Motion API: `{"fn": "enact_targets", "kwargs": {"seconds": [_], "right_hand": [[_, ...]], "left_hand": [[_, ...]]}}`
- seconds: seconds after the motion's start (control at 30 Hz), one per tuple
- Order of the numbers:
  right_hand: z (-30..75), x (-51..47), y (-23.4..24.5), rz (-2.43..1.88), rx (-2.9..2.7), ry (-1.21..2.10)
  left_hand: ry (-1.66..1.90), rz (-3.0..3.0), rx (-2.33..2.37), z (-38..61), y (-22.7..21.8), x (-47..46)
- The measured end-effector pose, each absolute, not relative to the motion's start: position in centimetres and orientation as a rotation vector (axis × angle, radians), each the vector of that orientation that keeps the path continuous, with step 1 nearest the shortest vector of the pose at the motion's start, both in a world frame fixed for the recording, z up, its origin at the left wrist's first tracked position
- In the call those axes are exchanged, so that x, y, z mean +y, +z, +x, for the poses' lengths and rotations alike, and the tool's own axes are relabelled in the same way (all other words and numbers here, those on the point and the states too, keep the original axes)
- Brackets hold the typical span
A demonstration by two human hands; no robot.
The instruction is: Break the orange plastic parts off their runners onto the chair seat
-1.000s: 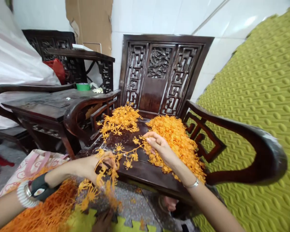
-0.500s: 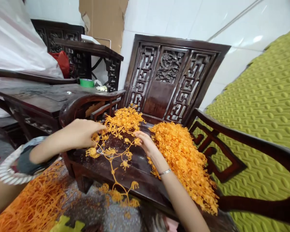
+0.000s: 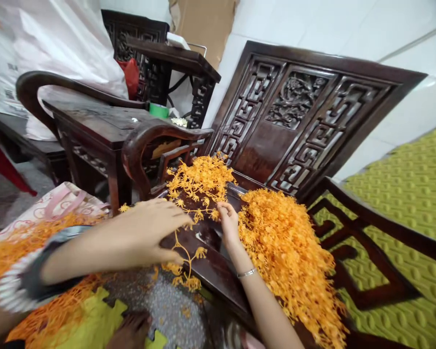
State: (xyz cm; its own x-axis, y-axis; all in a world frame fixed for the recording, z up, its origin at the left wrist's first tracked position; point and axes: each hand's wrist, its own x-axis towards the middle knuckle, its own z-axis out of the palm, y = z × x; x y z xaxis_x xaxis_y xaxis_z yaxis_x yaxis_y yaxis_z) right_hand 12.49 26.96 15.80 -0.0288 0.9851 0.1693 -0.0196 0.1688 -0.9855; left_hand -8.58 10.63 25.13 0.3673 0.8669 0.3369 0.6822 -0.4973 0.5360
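Nearest, at lower left, a heap of loose orange strands [image 3: 45,315] lies against a tote [image 3: 29,215] with pink handles and spreads over a yellow-green mat [image 3: 80,327]. Speckled floor [image 3: 176,310] shows beside it, with orange scraps.

The left hand [image 3: 148,232], motion-blurred, is over the seat's front left corner, thumb and fingers spread apart. The right hand [image 3: 229,228] is closed at the fingertips on one end of a sprig [image 3: 198,214]. The hands are apart, the sprig between them.

The sprig is orange, thin-stemmed and branching, each branch ending in a splayed, many-fingered tuft. Lower branches hang at the seat's front edge; part is hidden behind the left hand.

The seat [image 3: 221,276] is dark, glossy wood with pale marks. A large, dense orange pile [image 3: 287,252] covers its right side; a smaller, looser pile [image 3: 203,177] occupies the rear left.

Beyond stands the carved, pierced chair back [image 3: 269,155]. To its left, a dull side table [image 3: 94,118] carries green tape [image 3: 159,110]. White bags [image 3: 76,48] stand behind. The wall [image 3: 294,24] is white tile, part-covered by cardboard [image 3: 205,26].
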Motion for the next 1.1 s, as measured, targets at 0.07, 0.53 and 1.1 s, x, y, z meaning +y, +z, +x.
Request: {"fn": "enact_targets", "kwargs": {"seconds": [0.07,0.53,1.1], "right_hand": [[12.2,26.8,15.7,-1.039,-1.303,1.163],[12.3,27.6,16.1,-0.831,-1.285,1.217],[11.3,27.3,14.6,-0.842,-1.622,1.170]], "left_hand": [[0.946,2.188,1.388,-7.5,22.6,13.5],[0.876,1.375,0.773,-2.8,14.7,22.0],[1.206,1.438,1.073,-1.9,12.1,22.2]]}}
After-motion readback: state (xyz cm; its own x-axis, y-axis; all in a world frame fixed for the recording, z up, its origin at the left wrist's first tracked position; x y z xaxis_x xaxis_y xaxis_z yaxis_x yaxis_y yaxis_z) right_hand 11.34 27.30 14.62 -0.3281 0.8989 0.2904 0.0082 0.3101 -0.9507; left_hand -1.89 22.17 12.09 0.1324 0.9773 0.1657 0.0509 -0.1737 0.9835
